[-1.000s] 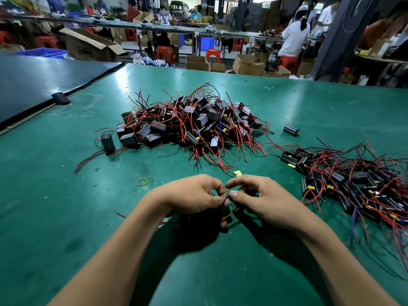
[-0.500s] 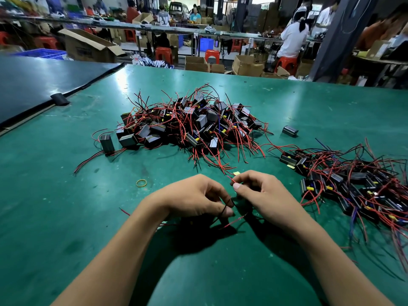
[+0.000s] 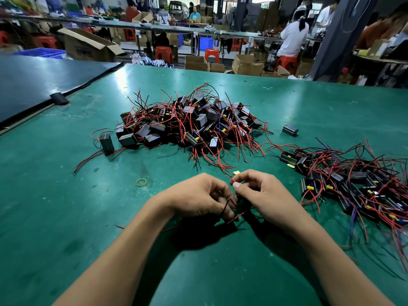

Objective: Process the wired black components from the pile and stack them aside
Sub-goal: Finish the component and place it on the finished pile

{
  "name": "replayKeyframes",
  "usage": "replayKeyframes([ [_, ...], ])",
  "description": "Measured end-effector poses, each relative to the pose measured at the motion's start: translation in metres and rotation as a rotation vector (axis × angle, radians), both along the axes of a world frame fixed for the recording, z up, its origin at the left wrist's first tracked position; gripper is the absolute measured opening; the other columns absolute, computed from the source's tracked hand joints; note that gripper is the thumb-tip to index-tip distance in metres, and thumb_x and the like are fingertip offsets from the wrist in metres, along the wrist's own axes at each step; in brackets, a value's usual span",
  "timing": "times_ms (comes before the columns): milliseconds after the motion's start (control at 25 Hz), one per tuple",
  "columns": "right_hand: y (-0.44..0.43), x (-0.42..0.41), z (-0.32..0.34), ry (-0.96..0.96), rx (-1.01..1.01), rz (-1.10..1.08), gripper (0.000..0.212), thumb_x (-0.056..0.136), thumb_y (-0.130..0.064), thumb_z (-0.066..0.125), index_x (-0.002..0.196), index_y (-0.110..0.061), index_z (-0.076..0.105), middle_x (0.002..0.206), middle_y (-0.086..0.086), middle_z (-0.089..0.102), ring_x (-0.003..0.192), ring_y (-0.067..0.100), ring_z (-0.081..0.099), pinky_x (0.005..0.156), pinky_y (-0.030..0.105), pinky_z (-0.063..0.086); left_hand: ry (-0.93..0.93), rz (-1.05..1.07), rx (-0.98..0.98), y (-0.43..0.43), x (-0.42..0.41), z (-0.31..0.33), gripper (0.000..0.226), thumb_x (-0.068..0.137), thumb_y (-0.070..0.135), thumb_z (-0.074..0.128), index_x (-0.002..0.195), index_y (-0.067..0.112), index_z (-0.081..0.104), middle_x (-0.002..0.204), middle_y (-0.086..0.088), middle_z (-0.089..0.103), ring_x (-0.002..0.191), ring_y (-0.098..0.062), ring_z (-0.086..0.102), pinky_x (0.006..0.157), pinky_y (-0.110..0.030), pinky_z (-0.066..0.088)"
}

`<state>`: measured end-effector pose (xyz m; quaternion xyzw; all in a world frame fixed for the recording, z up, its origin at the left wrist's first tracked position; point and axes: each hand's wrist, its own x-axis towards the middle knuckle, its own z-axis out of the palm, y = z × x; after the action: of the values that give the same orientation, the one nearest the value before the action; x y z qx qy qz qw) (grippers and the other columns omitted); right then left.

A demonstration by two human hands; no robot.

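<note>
Red and black wires (image 3: 225,206) are pinched by the curled left hand (image 3: 196,196) and right hand (image 3: 268,195), low over the bench (image 3: 66,206). Beyond them a large pile (image 3: 194,124) is left unprocessed. A flatter heap (image 3: 353,184) is laid aside at the right, so much work seems left.

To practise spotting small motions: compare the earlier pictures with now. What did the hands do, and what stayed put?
The right hand, pinching a thin red wire, has drawn its fingertips slightly away from the left hand, toward the pile. The left hand keeps gripping the wires. The pile, the stack on the right, the rubber band and the lone black component stayed put.
</note>
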<state>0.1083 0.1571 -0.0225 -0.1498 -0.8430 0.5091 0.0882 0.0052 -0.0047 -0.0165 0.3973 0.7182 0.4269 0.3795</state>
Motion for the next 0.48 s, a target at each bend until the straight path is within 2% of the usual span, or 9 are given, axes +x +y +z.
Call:
replayKeyframes([
  [120, 0.0001, 0.0002, 0.0001, 0.003, -0.017, -0.012, 0.005, 0.096, -0.026, 0.064, 0.093, -0.024, 0.068, 0.071, -0.002, 0.072, 0.067, 0.012, 0.063, 0.082, 0.045, 0.054, -0.014, -0.016, -0.004, -0.0026, -0.0016, 0.0003, 0.012, 0.082, 0.008, 0.076, 0.093, 0.01, 0.072, 0.087, -0.015, 0.071, 0.078, -0.021, 0.054, 0.077, -0.037, 0.041],
  [240, -0.0005, 0.0003, 0.0006, 0.002, -0.015, -0.008, 0.005, 0.096, -0.025, 0.064, 0.093, -0.025, 0.068, 0.071, -0.001, 0.072, 0.066, 0.012, 0.062, 0.082, 0.045, 0.054, -0.002, -0.076, -0.065, -0.0021, -0.0017, 0.0, 0.012, 0.086, 0.013, 0.073, 0.098, 0.012, 0.071, 0.079, -0.008, 0.068, 0.072, -0.023, 0.049, 0.069, -0.036, 0.038],
  [320, -0.0001, 0.0003, 0.001, 0.006, -0.018, -0.005, 0.005, 0.096, -0.025, 0.064, 0.094, -0.025, 0.068, 0.072, -0.001, 0.073, 0.068, 0.013, 0.064, 0.082, 0.044, 0.054, 0.0, -0.065, -0.062, 0.0006, -0.0005, -0.0013, 0.008, 0.09, 0.009, 0.068, 0.098, 0.011, 0.068, 0.08, -0.011, 0.066, 0.072, -0.024, 0.048, 0.069, -0.036, 0.038],
  [400, 0.0017, 0.0007, 0.0032, -0.004, -0.036, 0.022, 0.005, 0.096, -0.027, 0.063, 0.1, -0.025, 0.067, 0.077, -0.001, 0.074, 0.071, 0.012, 0.065, 0.08, 0.038, 0.053, -0.006, -0.038, -0.046, 0.0017, -0.0002, -0.0024, 0.006, 0.093, 0.008, 0.064, 0.098, 0.008, 0.066, 0.087, -0.014, 0.07, 0.075, -0.022, 0.054, 0.073, -0.034, 0.042],
  [480, 0.0065, 0.0028, 0.0083, -0.033, -0.119, 0.105, 0.017, 0.096, -0.023, 0.064, 0.113, -0.023, 0.063, 0.081, -0.003, 0.073, 0.073, 0.009, 0.063, 0.074, 0.024, 0.052, 0.018, 0.008, -0.031, 0.0012, -0.0016, -0.0033, 0.007, 0.094, 0.009, 0.062, 0.098, 0.005, 0.066, 0.091, -0.015, 0.073, 0.074, -0.019, 0.058, 0.074, -0.032, 0.046],
])
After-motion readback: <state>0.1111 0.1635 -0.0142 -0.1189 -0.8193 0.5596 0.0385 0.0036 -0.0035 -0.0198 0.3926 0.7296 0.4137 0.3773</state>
